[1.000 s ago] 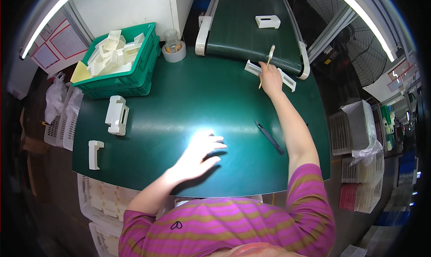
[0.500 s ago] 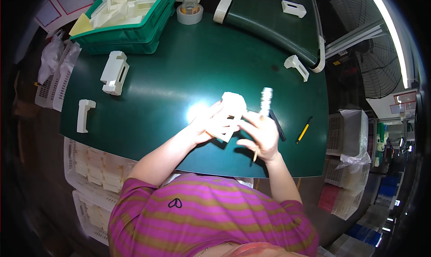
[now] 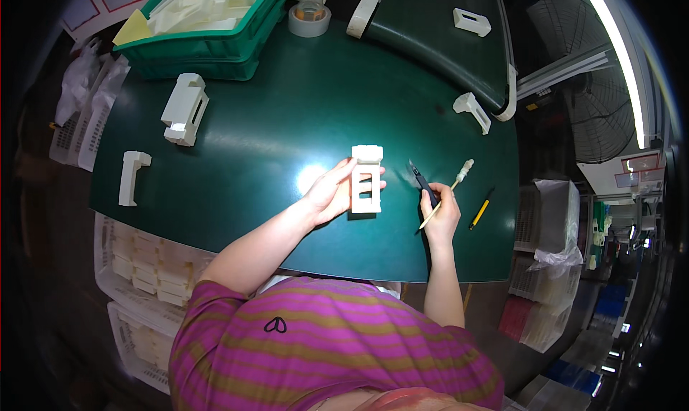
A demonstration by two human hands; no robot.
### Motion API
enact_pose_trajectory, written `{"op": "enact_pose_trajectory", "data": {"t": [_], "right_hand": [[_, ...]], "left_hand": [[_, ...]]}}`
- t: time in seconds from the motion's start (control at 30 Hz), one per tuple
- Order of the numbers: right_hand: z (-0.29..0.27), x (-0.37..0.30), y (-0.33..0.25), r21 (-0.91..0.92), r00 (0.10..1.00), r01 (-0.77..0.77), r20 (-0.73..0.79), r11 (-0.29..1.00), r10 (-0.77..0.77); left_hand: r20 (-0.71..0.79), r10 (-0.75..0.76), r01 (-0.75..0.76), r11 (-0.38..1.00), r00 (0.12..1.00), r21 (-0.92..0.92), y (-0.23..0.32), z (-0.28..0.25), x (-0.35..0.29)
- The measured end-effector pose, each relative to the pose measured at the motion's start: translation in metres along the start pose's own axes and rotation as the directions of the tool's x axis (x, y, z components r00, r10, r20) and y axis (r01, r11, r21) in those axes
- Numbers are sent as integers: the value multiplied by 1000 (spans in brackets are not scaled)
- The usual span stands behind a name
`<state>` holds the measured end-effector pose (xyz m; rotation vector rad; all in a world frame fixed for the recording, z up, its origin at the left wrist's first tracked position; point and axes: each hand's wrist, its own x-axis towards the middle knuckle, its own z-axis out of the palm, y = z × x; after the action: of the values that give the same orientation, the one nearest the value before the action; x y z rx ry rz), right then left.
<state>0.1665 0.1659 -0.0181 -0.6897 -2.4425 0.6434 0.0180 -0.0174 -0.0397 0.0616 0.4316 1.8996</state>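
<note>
White frame part (image 3: 355, 186) held above the bench (image 3: 287, 124), toward its near edge.
Left hand (image 3: 331, 193): thumb and fingers gripping the part's sides. Right hand (image 3: 441, 217): pinching black knife (image 3: 424, 184) and white-tipped stick (image 3: 464, 171), knife tip apart from the part. Open bench surface separates the part from the conveyor (image 3: 430, 38) at the far right corner.

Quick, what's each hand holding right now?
Left hand: closed around the white frame.
Right hand: closed on the black knife and stick.
</note>
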Motion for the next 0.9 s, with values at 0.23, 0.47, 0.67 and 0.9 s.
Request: {"op": "enact_pose_trajectory", "data": {"t": [0.23, 0.47, 0.67, 0.9], "right_hand": [[-3, -8, -39, 334, 995, 18, 86, 942, -49], [0, -9, -62, 186, 966, 252, 2, 950, -257], [4, -6, -63, 147, 971, 238, -18, 960, -238], [-5, -4, -63, 139, 984, 174, 8, 975, -177]], "left_hand": [[-27, -5, 6, 999, 1000, 45, 2, 2, 0], [-15, 37, -34, 987, 999, 154, -4, 0, 2], [-2, 74, -71, 972, 997, 224, -4, 6, 1], [10, 40, -41, 954, 999, 296, -3, 4, 0]]}}
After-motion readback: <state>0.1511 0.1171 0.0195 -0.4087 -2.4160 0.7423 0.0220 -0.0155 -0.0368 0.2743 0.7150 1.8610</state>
